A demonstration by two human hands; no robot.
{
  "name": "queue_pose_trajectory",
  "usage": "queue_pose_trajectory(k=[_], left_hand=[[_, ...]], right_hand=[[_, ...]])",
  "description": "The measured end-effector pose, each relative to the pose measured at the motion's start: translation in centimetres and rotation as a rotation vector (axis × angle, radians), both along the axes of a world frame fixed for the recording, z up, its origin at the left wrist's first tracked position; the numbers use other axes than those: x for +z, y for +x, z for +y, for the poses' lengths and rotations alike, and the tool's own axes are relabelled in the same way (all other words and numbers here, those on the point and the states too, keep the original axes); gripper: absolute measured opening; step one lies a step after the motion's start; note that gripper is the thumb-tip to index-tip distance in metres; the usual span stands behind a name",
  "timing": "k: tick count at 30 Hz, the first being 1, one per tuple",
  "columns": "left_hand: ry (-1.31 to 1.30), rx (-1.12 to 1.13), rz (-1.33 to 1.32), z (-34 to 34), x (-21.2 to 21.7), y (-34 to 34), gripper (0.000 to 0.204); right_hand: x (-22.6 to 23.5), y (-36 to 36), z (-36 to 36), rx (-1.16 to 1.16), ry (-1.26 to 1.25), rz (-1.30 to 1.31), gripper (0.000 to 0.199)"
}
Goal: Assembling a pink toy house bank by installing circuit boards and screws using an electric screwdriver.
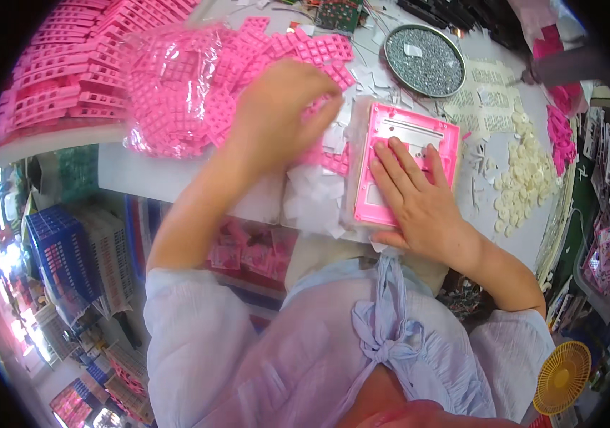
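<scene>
Frame (pixel 419 125), pink plastic, lies near the table's (pixel 190 175) front edge. Right hand (pixel 419 196) rests on it, fingers spread. Left hand (pixel 280 107), blurred, is over a heap of pink pieces (pixel 323 50); cannot tell whether it pinches anything. Clear bag (pixel 169 93) further left. Round tray (pixel 385 55) of grey bits beyond frame; cream discs (pixel 526 182) to right.

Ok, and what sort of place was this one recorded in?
Probably a small assembly workshop: there are stacks of near-identical pink parts, a pile of cream-coloured pieces, and a pink casing under the person's right hand.
</scene>
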State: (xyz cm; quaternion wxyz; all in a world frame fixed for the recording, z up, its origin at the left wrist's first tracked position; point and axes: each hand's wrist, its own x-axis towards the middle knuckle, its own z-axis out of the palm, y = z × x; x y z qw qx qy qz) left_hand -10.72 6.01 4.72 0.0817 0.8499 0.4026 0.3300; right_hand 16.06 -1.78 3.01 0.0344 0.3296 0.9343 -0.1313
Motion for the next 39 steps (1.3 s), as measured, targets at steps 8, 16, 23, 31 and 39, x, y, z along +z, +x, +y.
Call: queue_pose_trajectory(k=[8,16,23,31,39], left_hand=[[-0.210,0.689,0.171,21.1,-4.3,-3.3,0.025],[-0.488,0.690,0.033,31.3,-6.7,-8.1,0.048],[0.534,0.293,-0.630,19.7,5.2,-4.6,0.005],[0.808,-0.079,-0.140,8.4,7.8,1.1,0.030],[0.161,-0.069,-0.766,-2.9,1.8,5.7,0.050]], right_hand=[[-0.2,0.2,-0.1,-0.052,-0.011,0.013,0.109],[-0.9,0.0,-0.4,-0.049,-0.017,0.085,0.105],[-0.1,0.7,0.0,-0.051,0.002,0.308,0.090],[4.8,-0.2,7.7,-0.401,-0.989,1.460,0.050],[4.2,-2.2,8.1,-0.421,-1.070,1.617,0.024]])
